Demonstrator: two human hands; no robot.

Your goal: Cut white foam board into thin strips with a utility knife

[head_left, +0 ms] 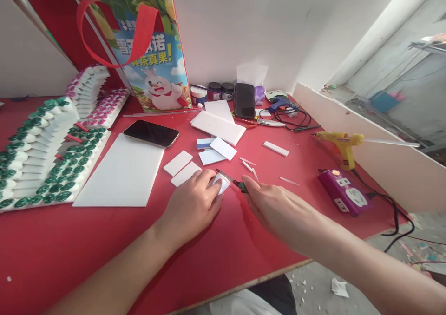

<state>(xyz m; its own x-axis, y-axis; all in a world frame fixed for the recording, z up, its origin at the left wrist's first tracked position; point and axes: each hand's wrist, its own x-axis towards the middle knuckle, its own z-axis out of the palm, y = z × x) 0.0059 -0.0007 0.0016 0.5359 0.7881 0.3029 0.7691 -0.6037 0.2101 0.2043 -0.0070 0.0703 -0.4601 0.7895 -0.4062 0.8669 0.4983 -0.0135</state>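
My left hand (197, 199) is closed on a small white foam board piece (222, 184), low over the red table. My right hand (272, 206) grips a utility knife (240, 185) with a green handle. Its blade lies along the top edge of the held piece; whether it cuts in, I cannot tell. Just beyond my left hand lie white rectangles (178, 163), and behind them a few more cut pieces (223, 148), one with a blue stripe. Thin white offcuts (247, 166) are scattered past the knife.
A white board (118, 175) and a phone (151, 133) lie left, beside green-and-white stepped models (38, 152). A printed bag (153, 50) stands behind. Paint jars (214, 91) and scissors (272, 122) are at the back. A yellow glue gun (343, 145) and purple power strip (344, 192) sit right.
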